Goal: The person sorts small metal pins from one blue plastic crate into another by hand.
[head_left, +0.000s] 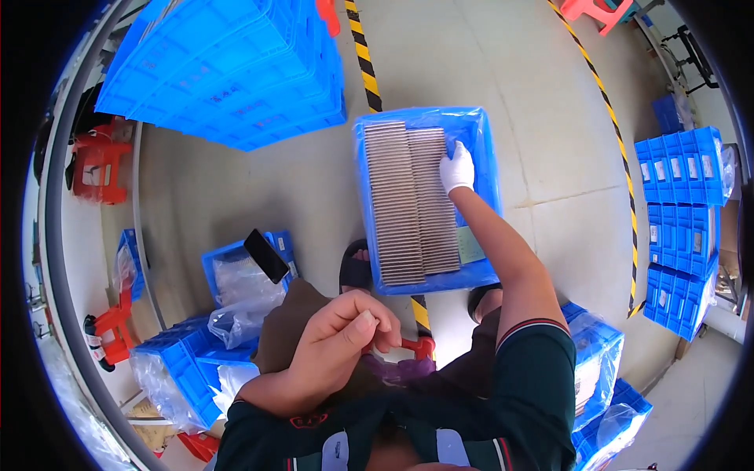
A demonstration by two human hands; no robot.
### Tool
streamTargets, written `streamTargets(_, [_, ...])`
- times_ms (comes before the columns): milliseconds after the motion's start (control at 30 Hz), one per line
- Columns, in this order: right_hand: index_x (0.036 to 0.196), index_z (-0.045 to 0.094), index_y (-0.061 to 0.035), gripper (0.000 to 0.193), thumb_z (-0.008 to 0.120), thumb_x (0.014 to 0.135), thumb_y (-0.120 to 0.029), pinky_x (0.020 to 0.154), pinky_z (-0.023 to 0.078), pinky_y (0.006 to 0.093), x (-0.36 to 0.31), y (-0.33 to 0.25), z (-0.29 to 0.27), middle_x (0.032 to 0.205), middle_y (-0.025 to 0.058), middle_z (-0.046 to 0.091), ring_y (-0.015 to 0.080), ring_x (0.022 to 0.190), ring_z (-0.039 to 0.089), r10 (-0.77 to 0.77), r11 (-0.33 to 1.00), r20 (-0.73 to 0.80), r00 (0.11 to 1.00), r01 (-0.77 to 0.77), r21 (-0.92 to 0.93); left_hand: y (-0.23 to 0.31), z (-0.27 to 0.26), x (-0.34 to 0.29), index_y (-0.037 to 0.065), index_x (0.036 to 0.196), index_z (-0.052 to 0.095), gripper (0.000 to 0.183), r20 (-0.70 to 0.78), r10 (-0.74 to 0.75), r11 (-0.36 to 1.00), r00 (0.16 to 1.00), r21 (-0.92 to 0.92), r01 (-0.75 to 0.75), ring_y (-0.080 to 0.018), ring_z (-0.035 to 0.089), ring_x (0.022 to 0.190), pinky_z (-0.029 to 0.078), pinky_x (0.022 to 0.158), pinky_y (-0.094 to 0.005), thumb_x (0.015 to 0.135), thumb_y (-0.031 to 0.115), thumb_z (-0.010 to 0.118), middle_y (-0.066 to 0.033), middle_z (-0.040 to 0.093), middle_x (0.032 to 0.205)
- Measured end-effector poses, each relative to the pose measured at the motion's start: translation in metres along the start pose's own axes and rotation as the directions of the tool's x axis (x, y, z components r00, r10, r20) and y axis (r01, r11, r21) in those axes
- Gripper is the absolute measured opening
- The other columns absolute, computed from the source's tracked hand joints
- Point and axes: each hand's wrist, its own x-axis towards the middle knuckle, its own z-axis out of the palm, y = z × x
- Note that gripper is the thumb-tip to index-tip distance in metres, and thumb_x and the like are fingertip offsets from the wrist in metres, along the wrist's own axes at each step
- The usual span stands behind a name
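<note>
My right hand (456, 169), in a white glove, reaches down into a blue plastic crate (479, 133) on the floor and rests on the top end of the right row of thin grey metal plates (412, 200) packed on edge in two rows. The crate is lined with clear plastic film. My left hand (345, 330), bare, is held close to my chest with its fingers pinched on a small red tool handle (415, 345); a purple piece (400, 369) shows just below it. My sandalled feet flank the crate's near edge.
A tall stack of blue crates (228, 71) stands at the upper left. Small blue bins with plastic bags (243, 290) and a black phone (266, 255) lie to my left. Blue bin racks (683, 220) stand at the right. Yellow-black floor tape (364, 59) runs past the crate.
</note>
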Motion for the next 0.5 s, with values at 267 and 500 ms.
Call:
streamTargets(267, [0.104,0.054,-0.0064,0.031,0.053,0.074,-0.013,0.081,0.044,0.0370,-0.032,-0.017,-0.114,0.104,0.0147,0.056,0.0295,0.094,0.054,-0.570,0.726,0.212,0.793,0.608,-0.321,-0.004,-0.001,0.002,0.004,0.085,0.049,0.016,0.082,-0.016,0.999,0.996,-0.036,0.019,-0.0121,0.046,0.069,0.038,0.067,-0.0243,0.089,0.018,0.043,-0.0078,0.054,0.080])
streamTargets(500, [0.101,0.055,-0.0093,0.028,0.056,0.074,-0.017,0.075,0.045,0.0377,-0.096,0.061,-0.304,0.092,0.0152,0.058,0.0297,0.087,0.055,-0.478,0.751,-0.135,0.868,0.324,-0.576,-0.015,0.019,0.021,0.003,0.084,0.050,0.020,0.161,0.054,0.999,0.986,0.000,-0.055,-0.0124,0.047,0.064,0.039,0.061,-0.0243,0.088,0.022,0.045,-0.0085,0.055,0.076])
